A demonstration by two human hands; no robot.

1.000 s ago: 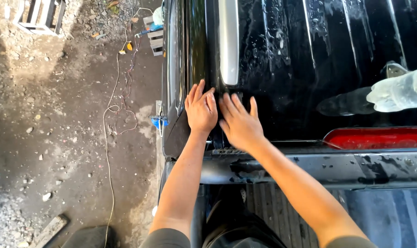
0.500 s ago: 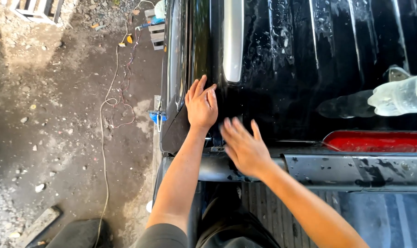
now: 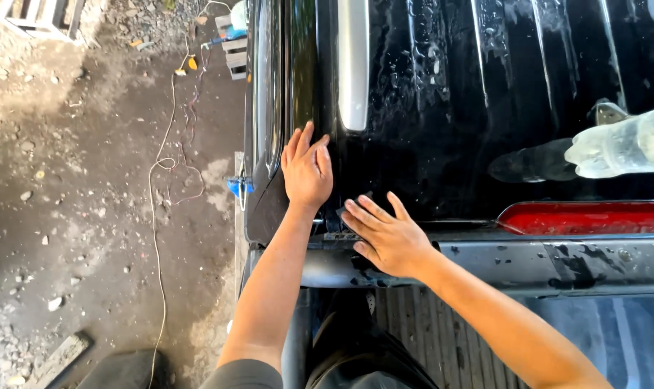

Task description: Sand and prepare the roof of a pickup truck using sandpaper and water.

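I look down on the wet black roof [image 3: 442, 122] of a vehicle. My left hand [image 3: 307, 171] lies flat on the roof's rear left corner, fingers together and pointing forward, holding nothing. My right hand [image 3: 388, 234] rests palm down at the roof's rear edge with its fingers spread. Its fingertips touch a small dark flat piece [image 3: 346, 213] that I cannot make out clearly. The two hands are a short way apart.
A silver roof rail [image 3: 353, 65] runs forward from my left hand. A clear plastic bottle [image 3: 622, 148] lies on the roof at the right, above a red light strip [image 3: 586, 216]. Left of the vehicle lie dirt ground, a white cord [image 3: 161, 180] and a wooden crate [image 3: 234, 45].
My right hand has slid back from beside the left hand to the roof's rear edge. My left hand has stayed on the corner.
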